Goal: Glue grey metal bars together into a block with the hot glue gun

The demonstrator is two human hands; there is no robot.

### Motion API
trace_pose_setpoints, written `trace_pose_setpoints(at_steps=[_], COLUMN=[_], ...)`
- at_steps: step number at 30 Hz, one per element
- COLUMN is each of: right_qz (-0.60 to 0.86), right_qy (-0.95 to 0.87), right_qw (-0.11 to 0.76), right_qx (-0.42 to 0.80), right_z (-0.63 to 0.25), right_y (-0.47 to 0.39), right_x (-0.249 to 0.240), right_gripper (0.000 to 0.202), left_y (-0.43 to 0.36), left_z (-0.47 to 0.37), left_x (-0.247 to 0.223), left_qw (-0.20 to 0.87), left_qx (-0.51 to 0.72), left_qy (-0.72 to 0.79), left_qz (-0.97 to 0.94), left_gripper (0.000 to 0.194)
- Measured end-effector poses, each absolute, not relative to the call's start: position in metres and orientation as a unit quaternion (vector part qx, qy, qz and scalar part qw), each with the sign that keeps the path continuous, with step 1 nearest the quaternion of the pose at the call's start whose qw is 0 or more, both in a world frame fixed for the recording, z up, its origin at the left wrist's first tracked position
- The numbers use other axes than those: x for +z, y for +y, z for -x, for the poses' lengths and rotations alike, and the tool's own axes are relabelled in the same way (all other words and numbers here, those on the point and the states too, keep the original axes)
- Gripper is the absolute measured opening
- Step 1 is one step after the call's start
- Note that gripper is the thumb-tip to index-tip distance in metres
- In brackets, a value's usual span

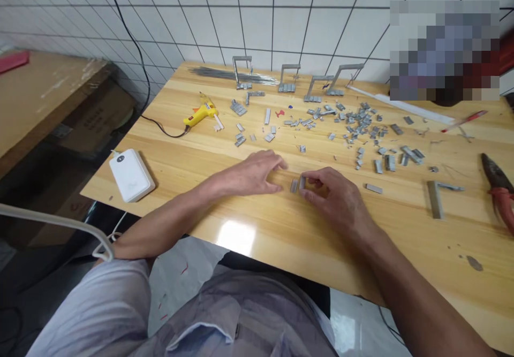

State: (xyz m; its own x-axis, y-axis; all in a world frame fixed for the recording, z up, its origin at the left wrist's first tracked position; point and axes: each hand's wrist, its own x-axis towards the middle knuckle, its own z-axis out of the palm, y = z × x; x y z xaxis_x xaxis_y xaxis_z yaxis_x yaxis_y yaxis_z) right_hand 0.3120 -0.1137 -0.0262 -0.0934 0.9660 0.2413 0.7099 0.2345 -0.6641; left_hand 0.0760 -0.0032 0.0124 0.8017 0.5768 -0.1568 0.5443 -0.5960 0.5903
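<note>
My right hand [335, 194] pinches a short grey staple strip [302, 181] between thumb and fingertips, on or just above the wooden table. Right beside that strip, on its left, a second small staple strip [294, 185] lies on the wood. My left hand [257, 174] hovers to the left of both, thumb and fingers apart with nothing between them. A single flat strip [373, 188] lies to the right of my right hand. Farther right is an L-shaped grey piece [436, 199] with a thin arm.
Several small grey frames [242, 72] stand along the back, near thin metal rods [225, 73]. Loose grey pieces [361, 121] are scattered at centre right. A yellow glue gun [203, 111] and white power bank [131, 175] lie left; red-handled pliers [500, 191] lie at the right edge.
</note>
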Motion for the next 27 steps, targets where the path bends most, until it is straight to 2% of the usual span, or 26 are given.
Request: trace_pose_setpoints(at_steps=[3, 9, 18, 27], right_qz=[0.588, 0.596, 0.602, 0.609], right_qy=[-0.719, -0.728, -0.743, -0.748], right_qw=[0.314, 0.285, 0.250, 0.230], right_qx=[0.196, 0.184, 0.150, 0.132], right_z=[-0.311, -0.306, -0.301, -0.298], right_y=[-0.114, -0.114, -0.114, -0.113], right_x=[-0.027, -0.033, -0.035, -0.034], right_gripper=[0.023, 0.022, 0.024, 0.023], left_y=[-0.010, -0.002, 0.000, 0.000], left_z=[-0.085, -0.080, -0.079, -0.077], left_x=[-0.001, -0.010, -0.018, -0.020], left_qw=[0.308, 0.314, 0.317, 0.312], left_qx=[0.002, 0.031, 0.056, 0.055], left_qy=[0.302, 0.305, 0.292, 0.289], left_qz=[-0.902, -0.899, -0.901, -0.903], left_gripper=[0.046, 0.033, 0.025, 0.026])
